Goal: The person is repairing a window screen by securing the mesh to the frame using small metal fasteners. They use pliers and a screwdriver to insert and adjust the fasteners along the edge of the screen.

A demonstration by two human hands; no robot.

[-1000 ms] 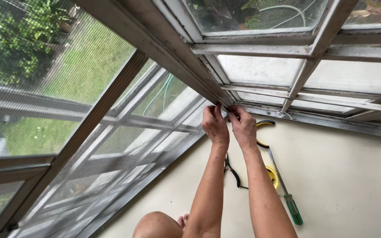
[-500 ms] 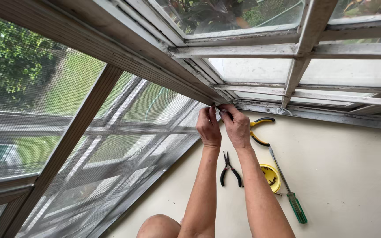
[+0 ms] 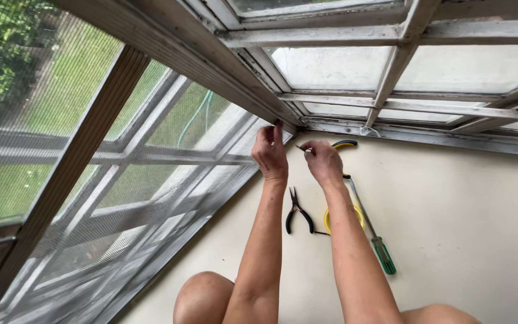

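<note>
Head view. The person sits on a pale floor in the corner where a screened window meets a glazed window of weathered wooden bars. Both arms reach up to that corner. The left hand has its fingers raised and touching the underside of the slanting wooden frame rail. The right hand is just beside it, a little apart, fingers pinched on a thin short piece, possibly wire or a nail; too small to tell. On the floor below the hands lie black-handled pliers, a yellow roll, a green-handled screwdriver and a yellow-and-black handled tool near the sill. Bare knees show at the bottom edge.
</note>
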